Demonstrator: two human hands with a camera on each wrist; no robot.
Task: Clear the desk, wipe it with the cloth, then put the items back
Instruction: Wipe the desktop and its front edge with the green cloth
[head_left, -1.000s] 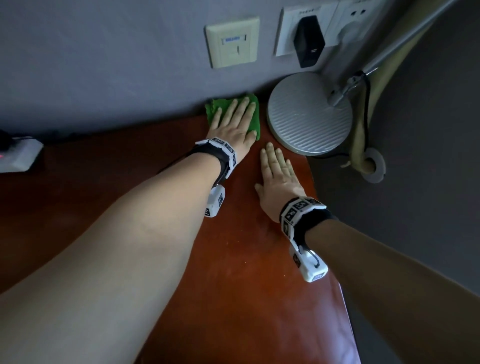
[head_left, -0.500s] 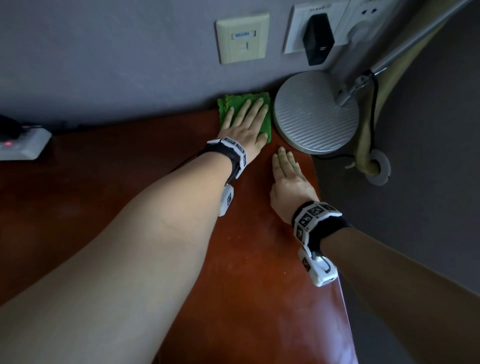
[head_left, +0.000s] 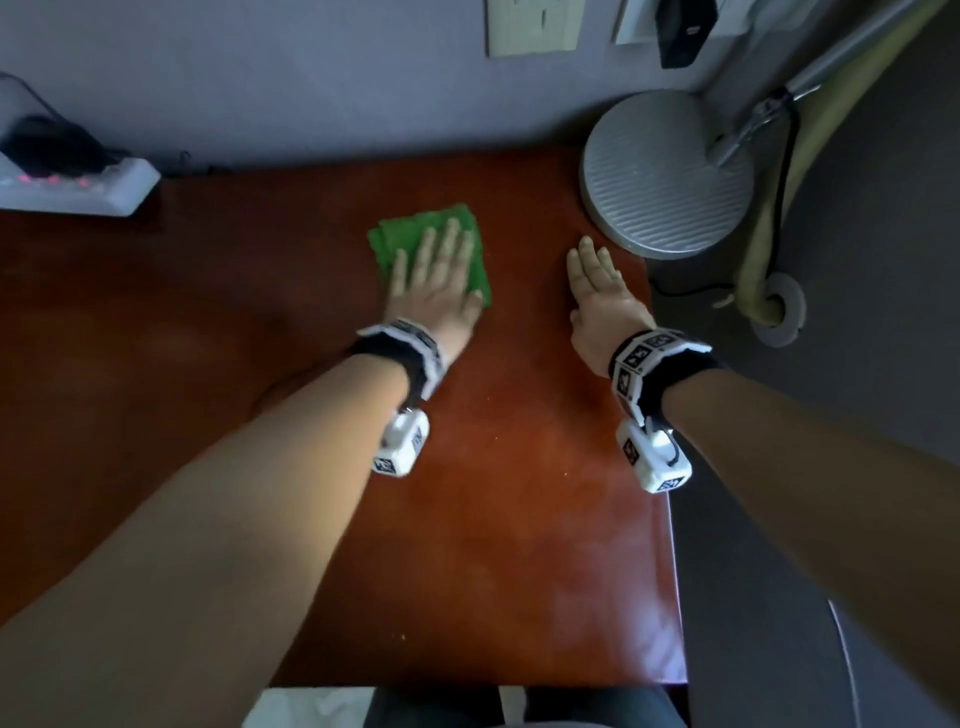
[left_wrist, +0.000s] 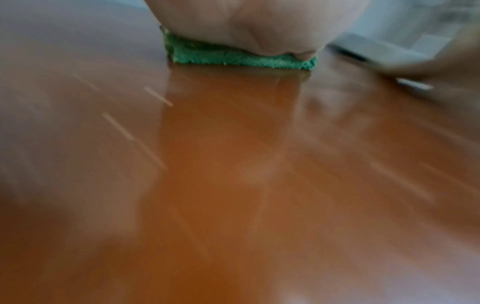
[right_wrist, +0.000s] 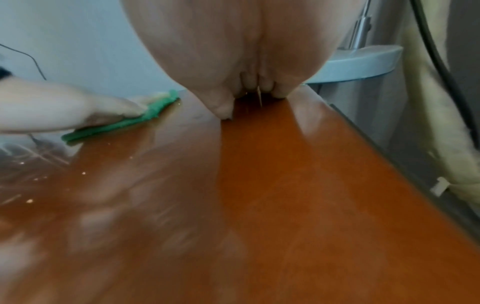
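A folded green cloth (head_left: 410, 239) lies on the reddish-brown desk (head_left: 519, 467), a little out from the back wall. My left hand (head_left: 436, 270) presses flat on the cloth with straight fingers; the left wrist view shows the cloth (left_wrist: 241, 58) squashed under my palm (left_wrist: 254, 22). My right hand (head_left: 597, 286) rests flat on the bare desk to the right, fingertips just short of the lamp base. In the right wrist view the cloth (right_wrist: 122, 123) shows at the left under my left hand (right_wrist: 64, 109).
A round silver lamp base (head_left: 665, 171) stands at the desk's back right corner, its pole and black cable rising to the right. A white power strip (head_left: 78, 187) sits at the back left. Wall sockets (head_left: 532, 26) hang above. The desk's right edge (head_left: 675, 571) runs beside my right arm.
My left hand has slid the cloth away from the wall and lamp base, leftward and toward me. The right hand stays flat near the lamp base.
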